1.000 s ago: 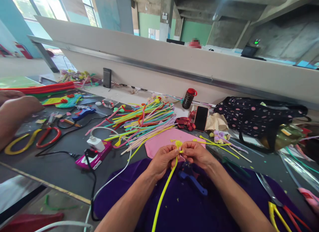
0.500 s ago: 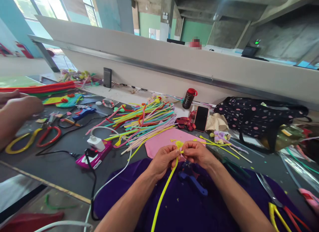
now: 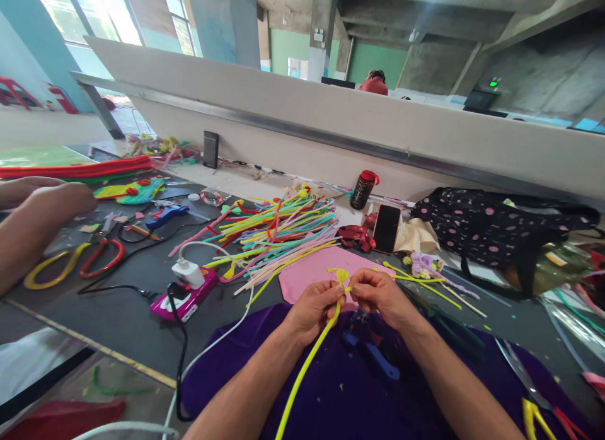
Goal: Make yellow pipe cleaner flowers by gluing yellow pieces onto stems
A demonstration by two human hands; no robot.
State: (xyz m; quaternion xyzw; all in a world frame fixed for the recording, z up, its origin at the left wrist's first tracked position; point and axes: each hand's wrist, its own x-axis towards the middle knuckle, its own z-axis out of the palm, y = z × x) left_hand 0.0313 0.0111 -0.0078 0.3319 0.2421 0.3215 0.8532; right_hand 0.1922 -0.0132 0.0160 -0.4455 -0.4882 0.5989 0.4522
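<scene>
A yellow pipe cleaner [image 3: 306, 368] runs from my fingers down over the dark purple cloth on my lap. My left hand [image 3: 316, 309] pinches it just below a small looped yellow knot [image 3: 342, 275] at its top. With thumb and forefinger, my right hand [image 3: 378, 295] grips a short piece of the same yellow pipe cleaner beside the knot. Both hands are close together above the near edge of a pink sheet [image 3: 302, 273]. A blue-handled tool [image 3: 373, 358] lies on the purple cloth [image 3: 331, 402] beneath my wrists.
Many coloured pipe cleaners [image 3: 283, 229] are heaped beyond the pink sheet. A magenta power strip [image 3: 186, 295] with cords lies left; scissors [image 3: 529, 380] rest at right. Behind stand a bottle [image 3: 363, 191], phone [image 3: 386, 228] and patterned bag [image 3: 496, 232]. Another person's hands [image 3: 51, 203] are at far left.
The whole view has shifted slightly, so things sit a little lower and further right. My hands keep their pinch on the yellow pipe cleaner, with little visible difference.
</scene>
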